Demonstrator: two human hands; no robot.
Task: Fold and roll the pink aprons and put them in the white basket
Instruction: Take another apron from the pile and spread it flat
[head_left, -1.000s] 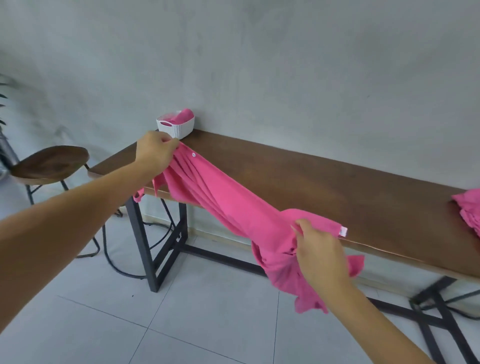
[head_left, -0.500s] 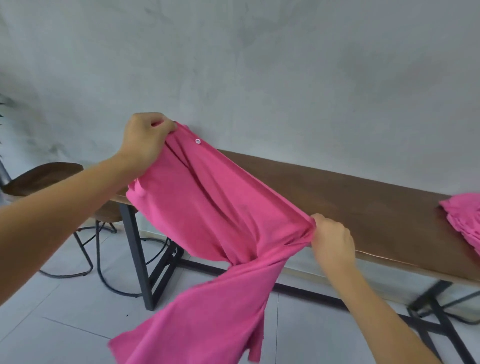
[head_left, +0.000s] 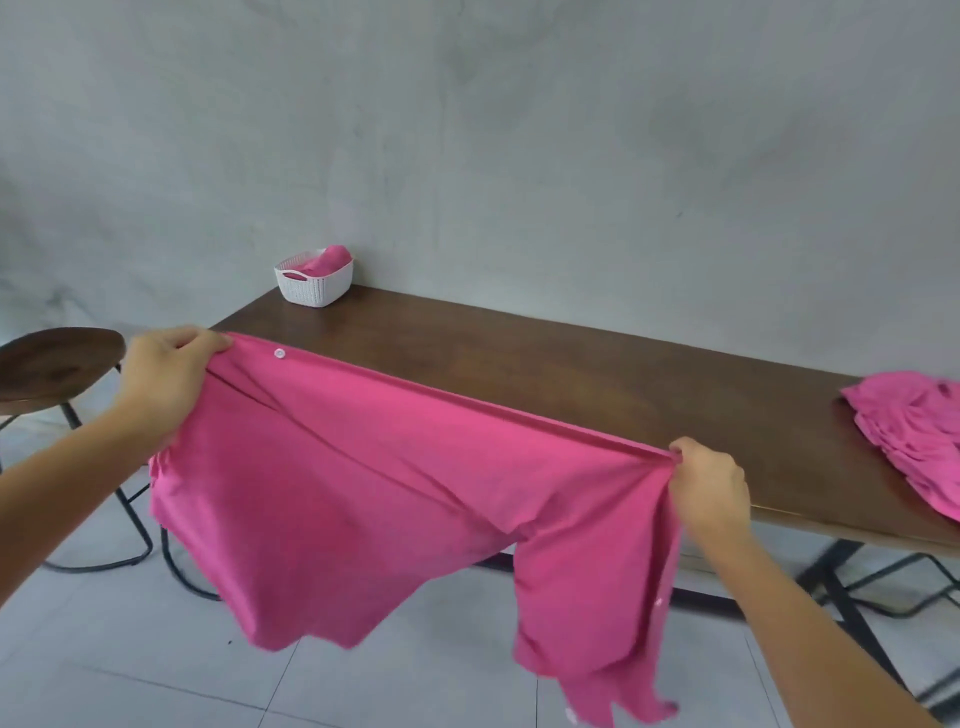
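Before the table (head_left: 597, 374): one apron (head_left: 363, 478) stretched unfolded, top edge gripped by left hand (head_left: 166, 379) and right hand (head_left: 709, 483); one roll in basket (head_left: 311, 288); pile (head_left: 914, 436) awaits at right.

A long brown table (head_left: 571, 374) carries a white basket (head_left: 314, 283) and a pink apron pile (head_left: 919, 436).

Bare left hand (head_left: 166, 379), right hand (head_left: 709, 488)

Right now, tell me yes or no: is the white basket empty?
No, a bundle of pink cloth sticks up above the rim of the white basket.
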